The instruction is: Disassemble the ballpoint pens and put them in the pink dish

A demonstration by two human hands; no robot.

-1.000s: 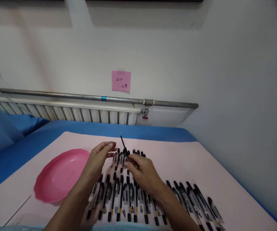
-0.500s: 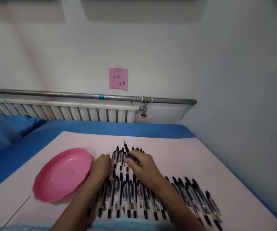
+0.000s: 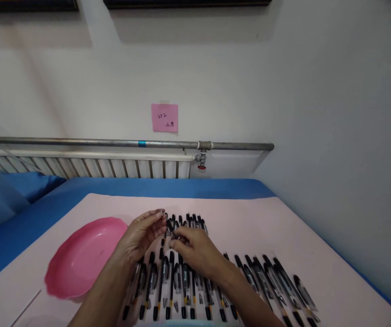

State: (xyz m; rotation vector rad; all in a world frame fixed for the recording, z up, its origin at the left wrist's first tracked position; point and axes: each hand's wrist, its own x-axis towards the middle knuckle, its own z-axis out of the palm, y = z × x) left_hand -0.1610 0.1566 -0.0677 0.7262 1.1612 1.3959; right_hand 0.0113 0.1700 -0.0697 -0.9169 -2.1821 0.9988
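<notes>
Several black-and-clear pens [image 3: 178, 277] lie in rows on a pink sheet [image 3: 250, 227]. My right hand [image 3: 192, 247] is closed on one black pen [image 3: 170, 225], held low over the far row with its tip pointing left. My left hand [image 3: 143, 234] is just left of it, fingertips pinched on a small pale part [image 3: 163, 214] that I cannot make out. The two hands almost meet above the pens. More pens [image 3: 277, 281] lie fanned out at the right, beyond my right forearm.
A pink scalloped plate [image 3: 83, 256] sits left of the pens. Blue bedding [image 3: 18, 218] surrounds the pink sheet. Behind are a white radiator [image 3: 90, 165], a metal pipe [image 3: 114, 143] and a wall with a pink note [image 3: 164, 117].
The pen in my right hand has dropped from pointing up to lying low and pointing left. My left hand rose from the pens and came to the pen's tip, pinching a small part.
</notes>
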